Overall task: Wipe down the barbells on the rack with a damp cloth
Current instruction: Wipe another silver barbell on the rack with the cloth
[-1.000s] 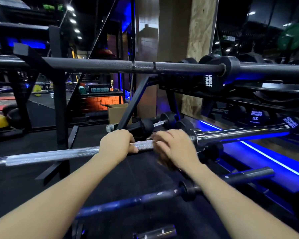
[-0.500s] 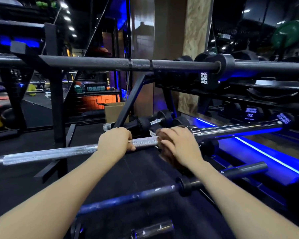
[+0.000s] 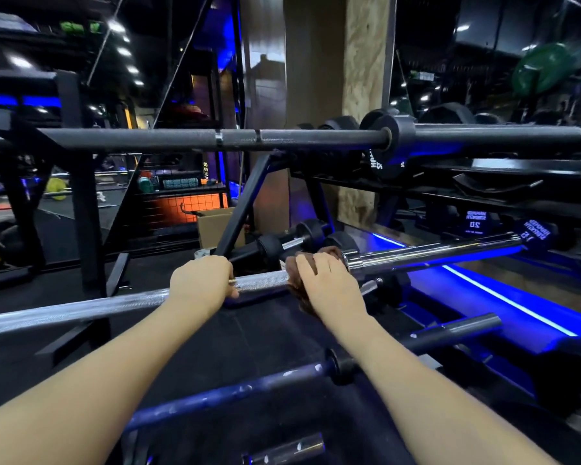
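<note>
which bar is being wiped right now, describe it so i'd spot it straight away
On the black rack, look below the dark top barbell to the middle level. The chrome barbell there has the left hand gripping its shaft and the right hand pressing a brown cloth around it. It is the only bright silver one; the blue barbell lies lower.

Both bare forearms reach forward, side by side. The left hand (image 3: 203, 280) curls over the bar (image 3: 81, 307) — knuckles up, thumb tucked beneath. The right hand (image 3: 329, 283) lies palm down, fingers bent round a brown cloth (image 3: 296, 280) — pressing it on the bar.
</note>
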